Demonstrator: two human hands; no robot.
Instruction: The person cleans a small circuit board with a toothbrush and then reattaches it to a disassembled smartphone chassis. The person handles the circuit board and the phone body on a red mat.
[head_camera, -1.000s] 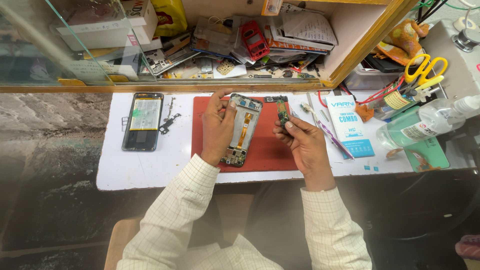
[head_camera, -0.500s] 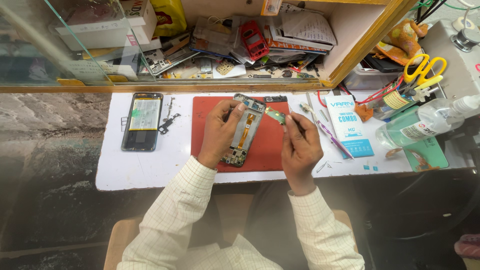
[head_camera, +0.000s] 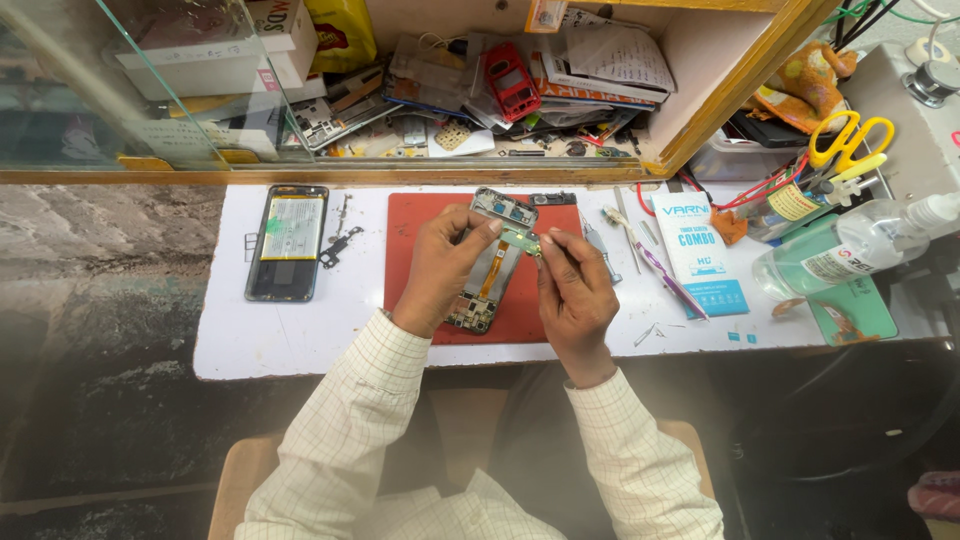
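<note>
An opened phone body (head_camera: 472, 312) with bare circuit boards lies tilted on a red mat (head_camera: 410, 235). My left hand (head_camera: 440, 268) grips its left side, thumb reaching across the upper part. My right hand (head_camera: 575, 300) pinches a small green circuit board (head_camera: 522, 240) in its fingertips. The board is held against the upper right edge of the phone, just under the camera section (head_camera: 505, 208). Both hands hide the middle of the phone.
A second phone (head_camera: 288, 242) with its battery exposed lies at the left of the white tabletop (head_camera: 300, 340), small parts beside it. Tweezers and tools (head_camera: 600, 245), a white-and-blue box (head_camera: 697, 250), a clear bottle (head_camera: 860, 245) and yellow scissors (head_camera: 850, 145) crowd the right. A cluttered shelf (head_camera: 512, 82) stands behind.
My right hand has moved left from the mat's right edge to the phone's upper right, carrying the small green board. My left hand has stayed on the phone.
</note>
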